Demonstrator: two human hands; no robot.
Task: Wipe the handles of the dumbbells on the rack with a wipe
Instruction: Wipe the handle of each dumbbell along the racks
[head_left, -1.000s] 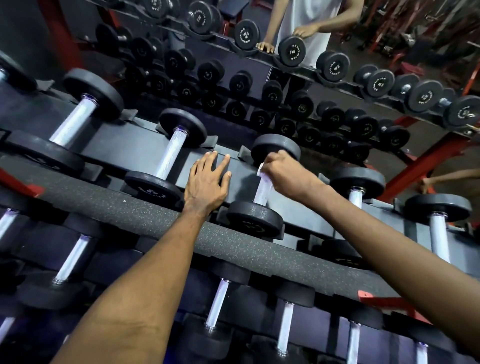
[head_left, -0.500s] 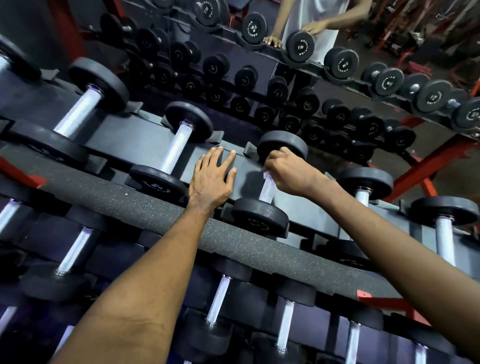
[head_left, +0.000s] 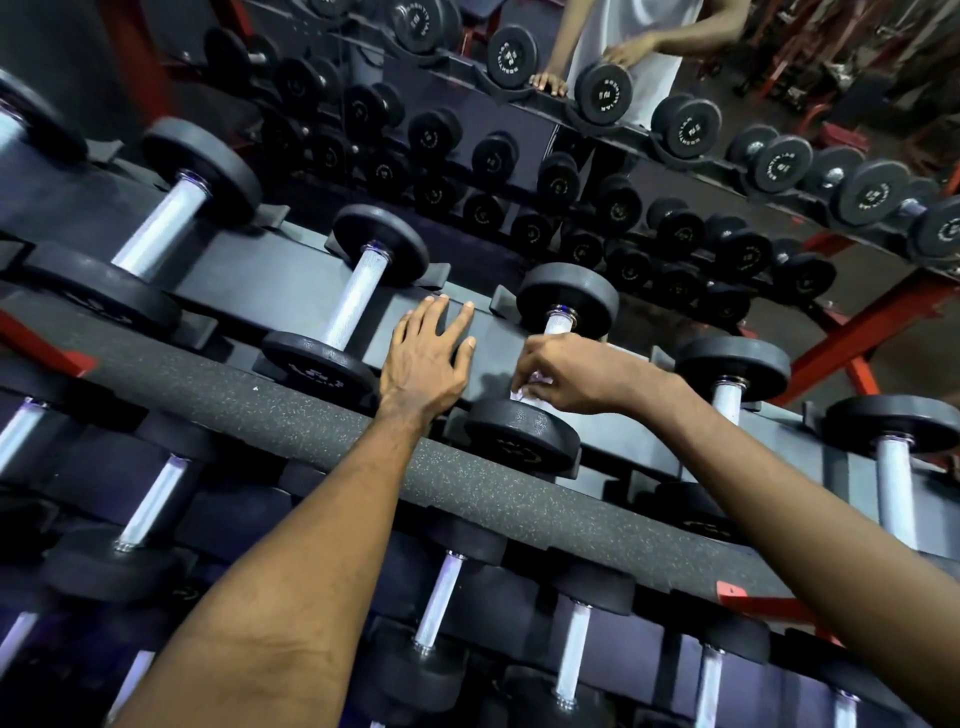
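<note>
wiping a dumbbell handle on the rack
right hand fingers clamp the wipe round the handle; left hand flat on the rack, fingers apart.

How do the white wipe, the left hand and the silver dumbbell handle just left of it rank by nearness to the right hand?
1. White wipe, gripped by the right hand.
2. Left hand, resting on the rack, just left.
3. Silver dumbbell handle, left of that hand.
</note>
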